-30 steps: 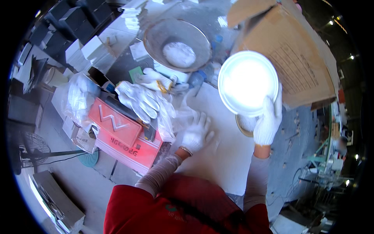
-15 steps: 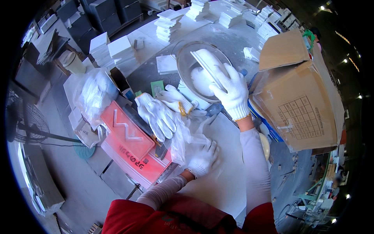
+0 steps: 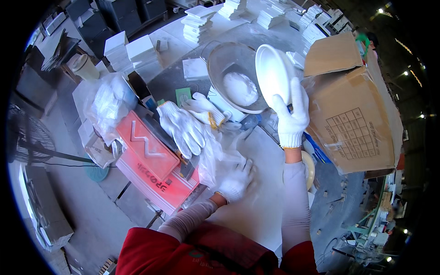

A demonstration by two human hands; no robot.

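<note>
Above the metal bowl [image 3: 236,75], the right hand [image 3: 291,114] grips one white plate [image 3: 273,73] by its edge; the left hand [image 3: 234,181] presses one clear bag [image 3: 215,153] with spread fingers, beside two spare gloves [image 3: 183,128].

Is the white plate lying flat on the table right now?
No, the right hand holds the white plate up on edge beside the metal bowl.

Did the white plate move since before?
Yes. The right hand carried the white plate from in front of the cardboard box over to the metal bowl.
</note>
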